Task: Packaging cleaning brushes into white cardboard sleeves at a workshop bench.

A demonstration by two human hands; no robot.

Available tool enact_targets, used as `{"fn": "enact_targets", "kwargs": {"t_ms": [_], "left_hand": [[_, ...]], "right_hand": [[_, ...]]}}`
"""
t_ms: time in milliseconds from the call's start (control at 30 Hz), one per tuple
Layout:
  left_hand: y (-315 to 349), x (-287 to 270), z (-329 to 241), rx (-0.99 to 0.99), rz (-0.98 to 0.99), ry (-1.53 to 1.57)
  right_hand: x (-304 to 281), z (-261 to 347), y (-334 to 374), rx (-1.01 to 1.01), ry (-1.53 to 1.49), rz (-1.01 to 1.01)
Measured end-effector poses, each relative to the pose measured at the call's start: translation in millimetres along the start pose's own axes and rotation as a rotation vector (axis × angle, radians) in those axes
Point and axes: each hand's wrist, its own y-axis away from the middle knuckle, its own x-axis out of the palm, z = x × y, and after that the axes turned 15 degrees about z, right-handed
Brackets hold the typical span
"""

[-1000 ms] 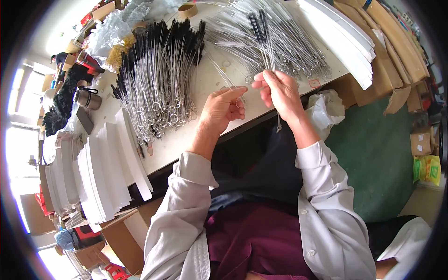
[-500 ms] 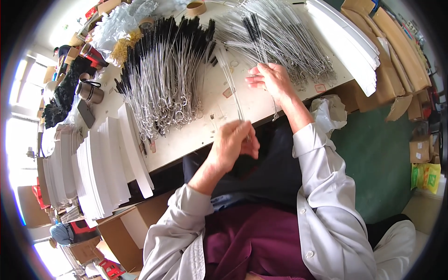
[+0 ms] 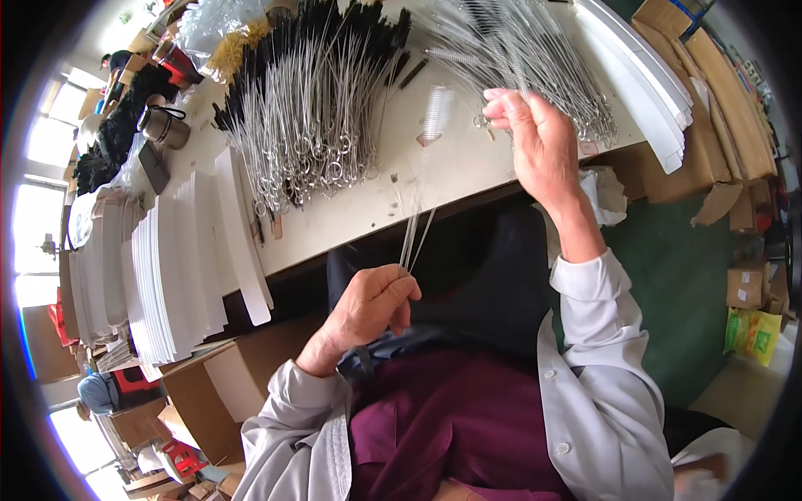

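My left hand (image 3: pixel 372 307) is closed in front of the table edge. Thin wire brushes (image 3: pixel 409 230) with pale bristles rise from its fingers toward the table, blurred at their far ends. My right hand (image 3: pixel 541 146) is over the table's right part, at the near side of a heap of pale-bristled wire brushes (image 3: pixel 551 63). Its fingers are pinched together, with a small wire ring (image 3: pixel 479 121) beside the fingertips; what they grip is hard to make out. To the left lies a big bundle of black-bristled brushes (image 3: pixel 313 104), their looped wire ends toward me.
White folded card strips (image 3: pixel 188 267) stand along the left table edge, and more strips (image 3: pixel 639 79) lie at the right. A steel flask (image 3: pixel 163 125) stands behind a dark phone-like slab (image 3: pixel 154 167). Cardboard (image 3: pixel 710 108) leans at the right; an open box (image 3: pixel 209 392) sits lower left.
My left hand has drawn back toward me and left with its brushes. My right hand has moved right and toward the pale heap; the black brush seen at it before no longer shows there.
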Motion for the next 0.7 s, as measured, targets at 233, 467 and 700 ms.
{"fn": "enact_targets", "kwargs": {"t_ms": [233,467,700], "left_hand": [[7.1,-15.6,-16.2,-0.067,0.068,-0.119],[20.8,-43.1,-2.0,-0.046,0.029,-0.028],[33.5,-57.7,-2.5,-0.047,-0.008,0.085]], "right_hand": [[43.3,19.1,48.3,-0.153,0.596,0.79],[37.2,15.7,75.6,0.041,0.449,0.903],[45.3,10.2,98.6,0.469,0.158,1.032]]}}
